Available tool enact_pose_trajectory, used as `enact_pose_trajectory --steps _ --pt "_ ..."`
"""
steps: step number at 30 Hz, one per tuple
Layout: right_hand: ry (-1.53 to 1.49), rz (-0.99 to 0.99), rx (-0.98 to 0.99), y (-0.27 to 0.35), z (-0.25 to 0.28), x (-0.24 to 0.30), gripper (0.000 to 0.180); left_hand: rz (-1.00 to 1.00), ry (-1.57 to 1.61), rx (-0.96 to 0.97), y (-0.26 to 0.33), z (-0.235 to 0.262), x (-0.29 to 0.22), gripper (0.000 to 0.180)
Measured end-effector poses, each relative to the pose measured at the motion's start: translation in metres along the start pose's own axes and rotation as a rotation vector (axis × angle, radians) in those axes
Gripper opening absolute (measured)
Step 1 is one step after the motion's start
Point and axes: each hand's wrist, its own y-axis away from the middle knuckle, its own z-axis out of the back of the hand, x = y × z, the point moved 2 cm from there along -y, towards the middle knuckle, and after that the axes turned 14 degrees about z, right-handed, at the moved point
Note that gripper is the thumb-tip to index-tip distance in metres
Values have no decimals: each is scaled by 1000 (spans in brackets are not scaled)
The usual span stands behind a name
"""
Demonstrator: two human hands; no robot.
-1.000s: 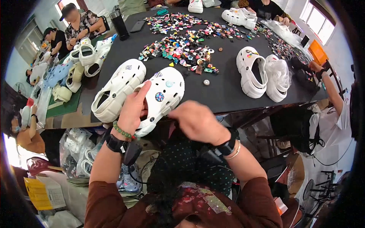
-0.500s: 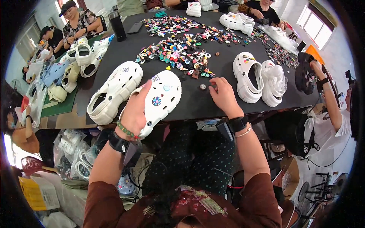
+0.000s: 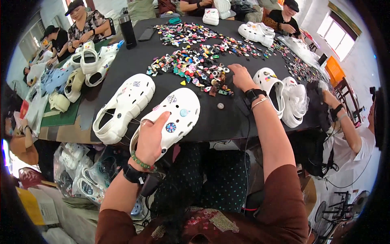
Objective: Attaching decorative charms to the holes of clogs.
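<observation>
Far left of frame: pale clogs (image 3: 67, 83) in white, cream and light blue lie heaped on a green mat, with other people seated behind them.
Second clog: a white foam clog (image 3: 124, 106) lies flat on the counter (image 3: 227, 120), just beside the one you hold, a few charms already in its holes.
Left hand: your left hand (image 3: 149, 140) grips the held clog (image 3: 172, 118) at lower centre, fingers clenched round its heel end, thumb lying up the perforated top.
Held clog: white moulded foam, smooth and matte, rounded toe pointing to the upper right, toe resting on the counter edge; three round charms sit in its vent holes.
Handling: I judge it light and springy, not fragile, and unlikely to slip; you would do best to hold it by the thick heel or sides, leaving the top holes free.
Charm pile: small bright charms (image 3: 195, 67) spread over the upper centre, hard-looking, glossy, in many shapes.
Right hand: your right hand (image 3: 240, 76) reaches into the pile's right edge, fingers curled down; I cannot tell whether they pinch a charm.
Right of frame: two more white clogs (image 3: 284, 95) sit just beyond your wrist.
</observation>
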Motion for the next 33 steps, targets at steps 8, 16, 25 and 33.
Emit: enact_pose_trajectory --steps 8,16,25,33 --pt "146 10 57 -7 -21 -8 19 25 46 46 3 4 4 29" --pt "-55 -171 135 24 11 5 19 -11 67 75 0 -1 6 28" --pt "-1205 -552 -56 55 58 62 20 -42 18 110 1 2 4 29" --pt "-1509 -355 -98 55 82 137 16 -27 51 127 -5 6 10 27"
